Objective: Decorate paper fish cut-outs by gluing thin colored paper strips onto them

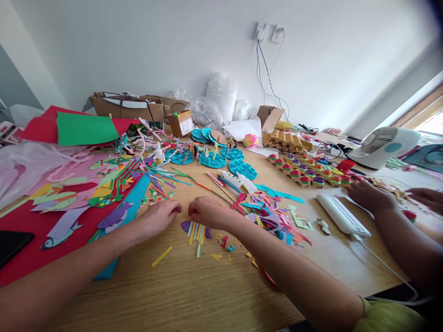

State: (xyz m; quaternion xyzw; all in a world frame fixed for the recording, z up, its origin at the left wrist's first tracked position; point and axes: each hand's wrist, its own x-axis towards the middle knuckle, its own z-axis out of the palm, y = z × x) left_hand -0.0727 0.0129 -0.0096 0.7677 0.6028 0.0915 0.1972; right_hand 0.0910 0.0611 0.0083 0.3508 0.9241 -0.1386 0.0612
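Note:
A small purple paper fish (186,226) lies on the table, with yellow and pale green paper strips (195,234) across its body. My right hand (209,213) is over its upper edge, fingers curled down and closed; what the fingertips hold, if anything, is hidden. Just left of it, my left hand (161,219) is raised slightly, its fingers pressed together; I cannot make out anything between them. A loose yellow strip (161,256) rests nearer to me. Small paper scraps (216,257) are scattered right of the fish.
Left are coloured sheets with paper fish (117,216) and a phone (14,246). Paper offcuts (277,219), glue bottles (231,179) and blue discs (212,159) lie ahead. At right are painted egg cartons (304,173), a white device (342,216), a fan (387,147) and another person's hands (372,196).

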